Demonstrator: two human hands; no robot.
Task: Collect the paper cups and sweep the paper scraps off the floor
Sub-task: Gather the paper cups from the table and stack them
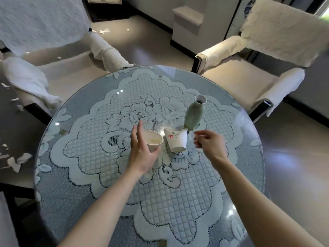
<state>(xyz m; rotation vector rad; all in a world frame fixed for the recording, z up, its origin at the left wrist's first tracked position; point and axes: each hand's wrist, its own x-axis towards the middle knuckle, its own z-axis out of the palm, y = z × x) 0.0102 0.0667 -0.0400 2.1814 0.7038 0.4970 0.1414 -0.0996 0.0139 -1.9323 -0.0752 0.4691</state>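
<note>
Two white paper cups are over the middle of the round glass table (pixel 249 175). My left hand (pixel 142 150) holds one paper cup (pixel 153 141), tilted with its mouth up and to the right. The second paper cup (pixel 176 140), with a red and green print, lies on its side just right of the first. My right hand (pixel 208 143) hovers right of that cup, fingers loosely curled, not touching it. Torn paper scraps (pixel 17 162) lie on the dark floor at the left, and more paper scraps (pixel 104 30) lie further back.
A pale green vase (pixel 194 114) stands just behind the cups. A lace cloth lies under the glass. Two armchairs with white covers stand behind the table, the left armchair (pixel 58 68) and the right armchair (pixel 249 72). A white cabinet (pixel 188 20) is at the back.
</note>
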